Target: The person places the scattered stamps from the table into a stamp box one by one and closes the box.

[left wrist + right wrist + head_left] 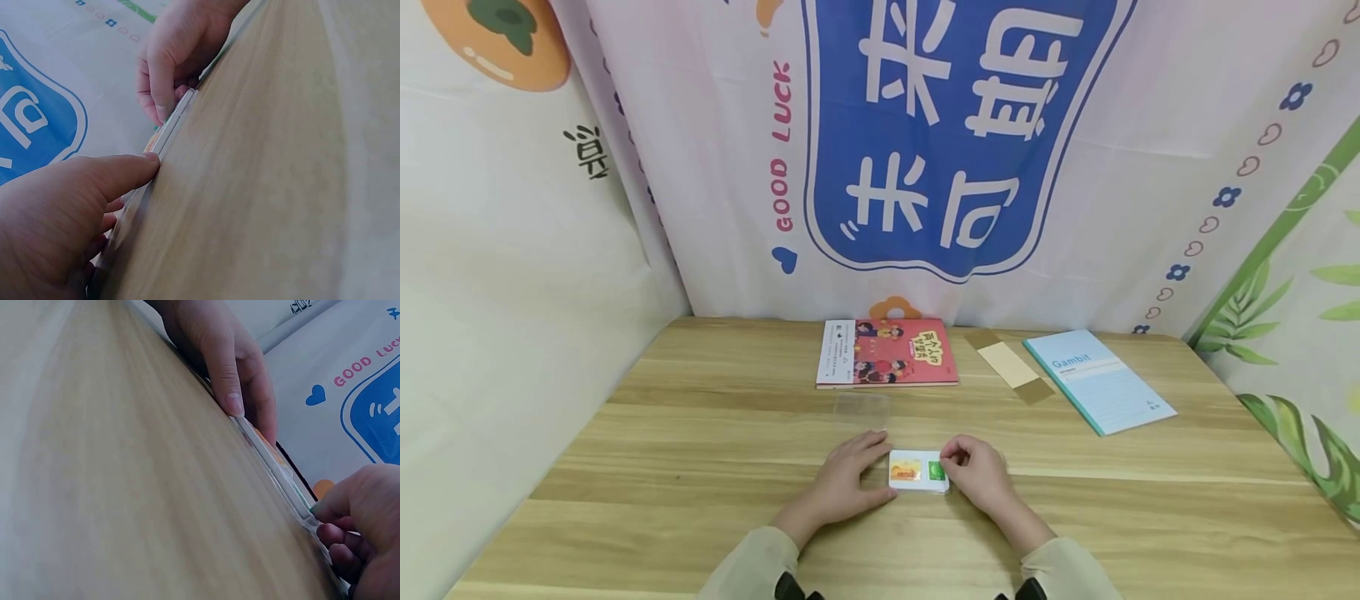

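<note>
A flat white rectangular block [923, 487] lies on the table between both hands. On its top are an orange picture sticker [906, 471] and a small green sticker [936, 471]. My left hand [848, 479] holds the block's left end, thumb at the near corner and index finger at the far one. From the other side my right hand [981, 473] pinches the green sticker's right edge between thumb and index finger, its other fingers curled. A bit of green shows at the right thumb tip in the right wrist view, where clear plastic [307, 520] edges the block's underside.
A clear plastic piece [861, 408] lies just beyond the left hand. Behind it is a red illustrated book [898, 354]. Farther right are a brown and cream strip [1009, 365] and a light blue notebook [1101, 383]. Printed cloth [722, 250] hangs along the table's back edge.
</note>
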The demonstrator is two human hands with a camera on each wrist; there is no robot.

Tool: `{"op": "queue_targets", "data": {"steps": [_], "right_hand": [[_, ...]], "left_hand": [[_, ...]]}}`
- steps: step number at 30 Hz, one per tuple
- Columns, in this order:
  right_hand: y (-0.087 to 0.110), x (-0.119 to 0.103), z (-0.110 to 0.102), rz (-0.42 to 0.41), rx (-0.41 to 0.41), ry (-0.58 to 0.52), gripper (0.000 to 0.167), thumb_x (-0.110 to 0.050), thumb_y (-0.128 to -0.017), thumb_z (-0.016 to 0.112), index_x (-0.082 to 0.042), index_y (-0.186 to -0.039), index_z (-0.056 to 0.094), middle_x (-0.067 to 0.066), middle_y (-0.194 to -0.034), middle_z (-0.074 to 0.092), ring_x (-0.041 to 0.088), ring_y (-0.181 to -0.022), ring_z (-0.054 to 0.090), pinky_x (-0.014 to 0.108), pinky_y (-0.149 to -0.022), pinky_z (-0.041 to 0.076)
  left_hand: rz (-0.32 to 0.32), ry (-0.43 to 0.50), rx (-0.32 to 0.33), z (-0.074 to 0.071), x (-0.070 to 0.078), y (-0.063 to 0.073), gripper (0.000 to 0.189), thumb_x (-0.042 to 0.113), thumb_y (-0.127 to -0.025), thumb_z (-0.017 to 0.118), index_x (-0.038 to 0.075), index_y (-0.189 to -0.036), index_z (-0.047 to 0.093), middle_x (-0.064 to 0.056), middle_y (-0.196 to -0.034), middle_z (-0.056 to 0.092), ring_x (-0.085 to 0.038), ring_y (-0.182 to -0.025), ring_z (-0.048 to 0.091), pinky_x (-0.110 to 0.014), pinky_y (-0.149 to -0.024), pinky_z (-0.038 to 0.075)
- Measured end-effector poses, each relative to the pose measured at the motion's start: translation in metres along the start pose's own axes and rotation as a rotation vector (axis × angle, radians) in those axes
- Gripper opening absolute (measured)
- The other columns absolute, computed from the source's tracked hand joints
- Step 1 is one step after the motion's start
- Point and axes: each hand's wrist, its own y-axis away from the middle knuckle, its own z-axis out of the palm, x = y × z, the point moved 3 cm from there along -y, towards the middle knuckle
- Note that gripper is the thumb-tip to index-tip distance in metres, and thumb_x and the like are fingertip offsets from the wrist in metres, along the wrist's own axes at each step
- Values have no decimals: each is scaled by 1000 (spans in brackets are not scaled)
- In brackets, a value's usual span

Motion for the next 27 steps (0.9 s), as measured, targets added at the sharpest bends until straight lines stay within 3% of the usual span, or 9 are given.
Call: {"op": "queue_targets", "data": {"steps": [6, 10, 18, 23, 27], "right_hand": [[0, 2, 1, 14, 6, -46, 7, -5, -72, 64, -9, -71, 59, -3, -63, 48, 12, -57, 43, 22, -49, 37], [-1, 1, -1, 31, 24, -151, 5, -2, -73, 63, -6, -71, 60, 0, -64, 50, 14, -60, 44, 23, -52, 37], [-7, 2, -9, 84, 31, -308, 5, 1, -73, 63, 2, -78, 61, 4, -69, 53, 14, -64, 45, 21, -53, 39], [-22, -3, -11, 82, -11, -253, 12, -5, -74, 64, 2, -84, 62, 3, -69, 53, 14, -63, 46, 22, -53, 40], [-38, -14, -7, 55, -96, -176, 21, -11, -75, 65, -1, -93, 63, 2, -73, 54, 15, -66, 47, 26, -58, 42]], "left_hand": [[-2, 3, -2, 0, 0, 1, 61, 43, -75, 61, 11, -125, 47, -3, -134, 34, -23, -123, 24, -45, -98, 16], [-4, 24, -4, 0, 0, 2, 62, 43, -75, 61, 11, -125, 46, -3, -134, 34, -23, -123, 24, -46, -98, 16], [-21, 185, 19, -8, 0, 4, 65, 39, -74, 65, 8, -126, 43, -9, -131, 37, -27, -121, 28, -47, -97, 19], [-83, 252, 91, -22, -8, 2, 62, 30, -74, 66, 6, -126, 43, -13, -128, 40, -30, -118, 32, -47, -95, 24], [-104, 258, 179, -37, -21, -3, 59, 21, -74, 67, 5, -126, 43, -14, -127, 42, -30, -116, 35, -46, -94, 27]]}}
